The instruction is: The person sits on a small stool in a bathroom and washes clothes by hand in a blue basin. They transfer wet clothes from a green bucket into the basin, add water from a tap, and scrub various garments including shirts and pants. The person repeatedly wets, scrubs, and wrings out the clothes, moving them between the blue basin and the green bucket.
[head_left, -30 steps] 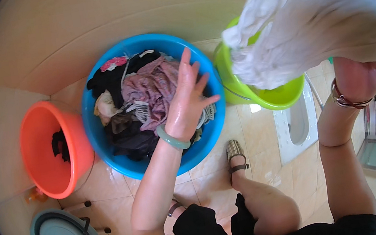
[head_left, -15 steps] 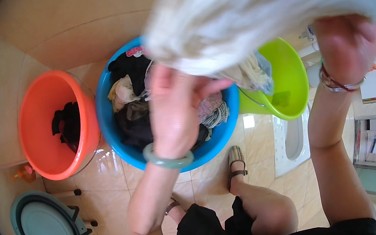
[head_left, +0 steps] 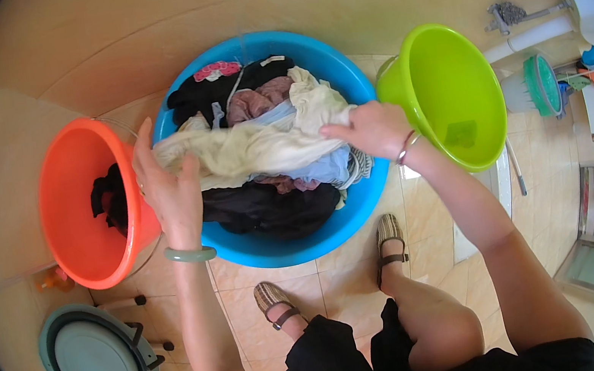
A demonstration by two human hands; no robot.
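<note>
A cream-white garment (head_left: pixel 253 147) stretches across the top of the heap, slightly blurred. My right hand (head_left: pixel 377 130) pinches its right end between thumb and fingers. At its left end is my left hand (head_left: pixel 172 196), thumb and fingers apart, close against the cloth and not closed on it. Beneath lies a big round blue basin (head_left: pixel 271 255) full of clothes. Among them I see a black garment (head_left: pixel 277 207), a light blue cloth (head_left: pixel 325 167), a dusty-pink piece (head_left: pixel 261 100) and a bright pink patterned bit (head_left: pixel 217 70) by the far rim.
An orange bucket (head_left: pixel 62 209) holding dark cloth (head_left: pixel 112 199) stands left of the basin; a lime-green bucket (head_left: pixel 469 75) stands right. A grey folding basin (head_left: pixel 97 361) leans at lower left. Beyond the green bucket are a wall tap (head_left: pixel 499 19) and a white pipe (head_left: pixel 532 37).
The white garment came down from high at the upper right onto the heap. Both hands lowered with it; my left hand moved left and its fingers spread.
</note>
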